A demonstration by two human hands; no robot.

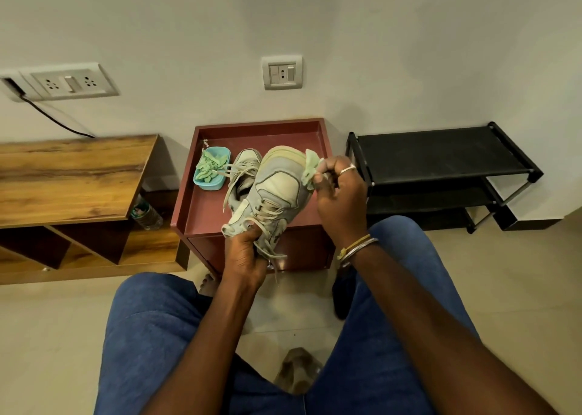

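A worn grey-and-cream sneaker [274,190] is held up over the maroon side table [201,213], toe pointing away from me. My left hand [245,254] grips its heel end and tongue near the loose laces. My right hand [340,194] pinches a small pale green cloth [310,168] against the shoe's toe edge. The second sneaker [244,175] lies on the table behind the first, partly hidden by it. A light blue tub [210,170] with several green pieces stands at the table's back left.
A wooden shelf unit [72,178] stands to the left, with a plastic bottle [146,214] beside it. A black shoe rack [441,168] stands to the right. Wall sockets [282,72] and a cable are on the wall behind. My knees in jeans frame the tiled floor.
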